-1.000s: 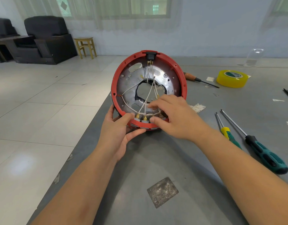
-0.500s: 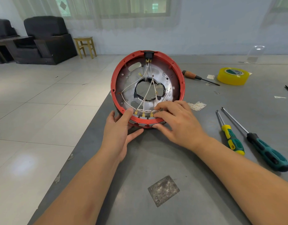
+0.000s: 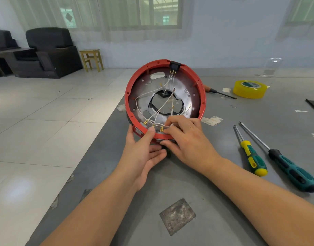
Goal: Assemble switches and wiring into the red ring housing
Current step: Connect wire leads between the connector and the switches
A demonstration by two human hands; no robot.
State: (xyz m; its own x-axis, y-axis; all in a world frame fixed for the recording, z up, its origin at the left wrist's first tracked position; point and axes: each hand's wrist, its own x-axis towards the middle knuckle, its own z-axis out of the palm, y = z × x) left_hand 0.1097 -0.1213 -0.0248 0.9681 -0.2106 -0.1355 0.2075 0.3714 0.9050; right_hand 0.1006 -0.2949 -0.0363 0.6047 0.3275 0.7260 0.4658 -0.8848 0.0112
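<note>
The red ring housing [image 3: 130,89] stands tilted on its near edge on the grey table [image 3: 223,201], its open side facing me. A black switch [image 3: 175,65] sits in its top rim. White wires [image 3: 162,108] with brass terminals run from that switch down to grey switches at the bottom rim. My left hand [image 3: 143,153] grips the bottom rim, thumb inside on the terminals. My right hand [image 3: 186,139] pinches a wire terminal at the bottom rim, with its thumb under the housing.
Two screwdrivers lie to the right, a yellow-green one [image 3: 250,153] and a dark green one [image 3: 291,167]. A yellow tape roll [image 3: 249,89] and a wooden-handled tool [image 3: 216,91] lie at the back. The table's left edge runs close beside the housing.
The housing has turned slightly, its switch now right of the top. My right hand slid down from the wires to the bottom rim. My left thumb moved further inside.
</note>
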